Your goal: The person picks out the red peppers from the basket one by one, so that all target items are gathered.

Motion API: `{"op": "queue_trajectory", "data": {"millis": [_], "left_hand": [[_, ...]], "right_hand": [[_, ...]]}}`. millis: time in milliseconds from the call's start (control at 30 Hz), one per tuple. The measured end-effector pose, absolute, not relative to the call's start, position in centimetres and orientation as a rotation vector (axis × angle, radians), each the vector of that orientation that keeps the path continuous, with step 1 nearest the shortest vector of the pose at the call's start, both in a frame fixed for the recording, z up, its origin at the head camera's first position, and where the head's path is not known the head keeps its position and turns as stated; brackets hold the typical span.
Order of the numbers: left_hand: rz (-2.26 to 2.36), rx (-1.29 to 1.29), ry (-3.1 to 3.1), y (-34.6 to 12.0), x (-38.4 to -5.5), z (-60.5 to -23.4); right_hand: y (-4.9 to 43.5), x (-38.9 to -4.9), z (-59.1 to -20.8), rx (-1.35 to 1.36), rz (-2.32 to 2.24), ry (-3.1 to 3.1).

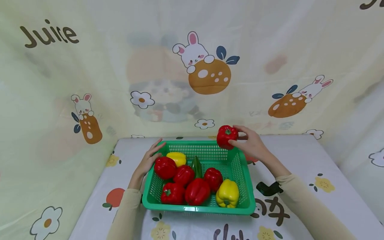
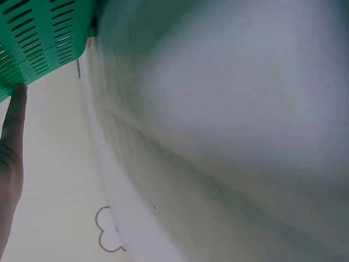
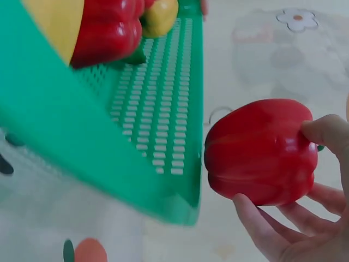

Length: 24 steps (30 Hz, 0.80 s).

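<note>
My right hand holds a red bell pepper between thumb and fingers, above the back right corner of a green plastic basket. In the right wrist view the pepper is beside the basket's rim, apart from it. My left hand rests on the basket's back left corner with its fingers fairly straight; the left wrist view shows one straight finger touching the slotted wall. Inside the basket lie several red bell peppers, a yellow one at front right, another yellow one at back left and a slim green vegetable.
The basket stands on a table with a printed cloth. A pale curtain with rabbit prints hangs behind the table and at both sides. A black object sits at my right wrist, next to the sleeve.
</note>
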<state>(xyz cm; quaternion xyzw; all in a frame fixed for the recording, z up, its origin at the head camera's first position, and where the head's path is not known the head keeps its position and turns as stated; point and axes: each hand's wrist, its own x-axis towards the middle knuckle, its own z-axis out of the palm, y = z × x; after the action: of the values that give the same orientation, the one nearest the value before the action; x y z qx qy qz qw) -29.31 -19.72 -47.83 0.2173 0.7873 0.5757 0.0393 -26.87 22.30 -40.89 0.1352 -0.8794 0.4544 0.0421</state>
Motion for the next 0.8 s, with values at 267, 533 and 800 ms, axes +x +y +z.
{"op": "queue_trajectory", "data": {"millis": [267, 533, 800], "left_hand": [[1.774, 0.693, 2.417, -19.8, -29.3, -47.9], [1.769, 0.701, 2.42, -19.7, -29.3, -47.9], [1.781, 0.682, 2.401, -19.8, -29.4, -48.0]], "right_hand": [[25.5, -27.2, -40.7, 0.245, 1.347, -2.63], [28.0, -27.5, -42.4, 0.087, 1.303, -2.65], [30.3, -27.8, -46.1, -0.034, 1.24, -2.672]]}}
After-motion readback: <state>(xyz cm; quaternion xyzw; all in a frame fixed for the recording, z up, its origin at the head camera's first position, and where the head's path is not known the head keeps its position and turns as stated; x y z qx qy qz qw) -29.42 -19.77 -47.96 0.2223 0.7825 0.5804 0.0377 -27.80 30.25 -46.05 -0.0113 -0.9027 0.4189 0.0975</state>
